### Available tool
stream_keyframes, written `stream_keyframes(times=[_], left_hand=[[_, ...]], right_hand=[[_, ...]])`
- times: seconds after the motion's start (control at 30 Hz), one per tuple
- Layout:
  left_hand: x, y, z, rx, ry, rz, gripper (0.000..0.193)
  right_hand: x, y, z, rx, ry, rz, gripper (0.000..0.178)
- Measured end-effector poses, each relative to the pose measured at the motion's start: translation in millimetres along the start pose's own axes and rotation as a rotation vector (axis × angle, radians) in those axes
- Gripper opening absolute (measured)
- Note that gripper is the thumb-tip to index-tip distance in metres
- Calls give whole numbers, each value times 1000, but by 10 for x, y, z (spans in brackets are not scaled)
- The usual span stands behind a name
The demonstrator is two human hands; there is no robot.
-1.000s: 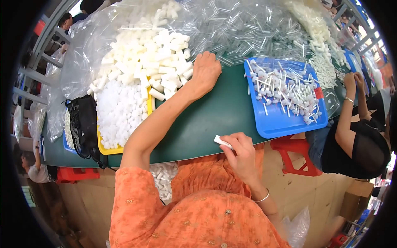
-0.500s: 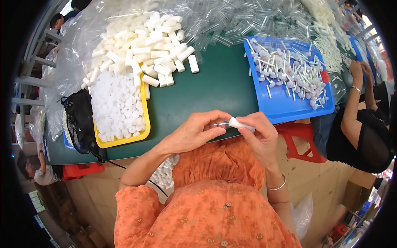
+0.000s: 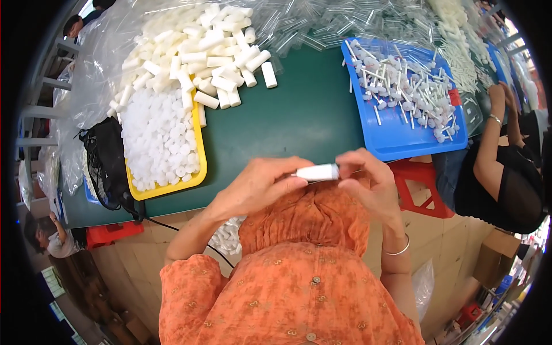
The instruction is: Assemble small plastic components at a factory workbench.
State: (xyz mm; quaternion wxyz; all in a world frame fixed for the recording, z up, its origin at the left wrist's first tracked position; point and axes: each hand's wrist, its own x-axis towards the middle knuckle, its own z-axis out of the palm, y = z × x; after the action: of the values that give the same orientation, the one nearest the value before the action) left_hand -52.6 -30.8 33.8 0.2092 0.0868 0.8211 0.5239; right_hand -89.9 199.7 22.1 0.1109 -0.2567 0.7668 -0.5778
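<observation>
My left hand (image 3: 261,185) is closed, with thumb and fingertips pinching one end of a white cylinder (image 3: 316,172) that seems to sit in a clear tube. It lies nearly level above my lap, at the table's front edge. My right hand (image 3: 372,183) is at the cylinder's right end, thumb and forefinger apart, slightly blurred. Left of my hands stands a yellow tray (image 3: 202,150) of small white caps (image 3: 161,138). To the right, a blue tray (image 3: 397,150) holds white sticks with translucent round heads (image 3: 411,95).
Loose white cylinders (image 3: 213,60) are heaped behind the yellow tray, and clear tubes (image 3: 322,26) along the back of the green table (image 3: 282,123). A black mesh bag (image 3: 103,161) lies at left. A co-worker (image 3: 494,178) sits at right near a red stool (image 3: 422,187).
The white cylinder, pinched by my right hand before, now extends from my left fingertips. My right fingers have spread and shifted right. The view has moved slightly.
</observation>
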Motion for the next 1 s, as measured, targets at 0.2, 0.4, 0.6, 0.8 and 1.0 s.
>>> stream_keyframes(times=[0.2, 0.4, 0.6, 0.8, 1.0], left_hand=[[-108, -157, 305, -203, -7, 70, 22], [-227, -163, 476, 41, 40, 118, 22], [-262, -289, 778, -703, -87, -145, 23], [-16, -577, 1298, -867, 174, -184, 24], [72, -310, 1274, -1050, 234, -403, 31]], right_hand=[[-140, 145, 131, 492, -179, 280, 18], [-218, 174, 91, 504, -326, 390, 13], [-561, 287, 234, 488, -37, 365, 13], [-1013, 592, 765, 624, 348, 428, 21], [-836, 399, 881, 978, 294, 632, 36]])
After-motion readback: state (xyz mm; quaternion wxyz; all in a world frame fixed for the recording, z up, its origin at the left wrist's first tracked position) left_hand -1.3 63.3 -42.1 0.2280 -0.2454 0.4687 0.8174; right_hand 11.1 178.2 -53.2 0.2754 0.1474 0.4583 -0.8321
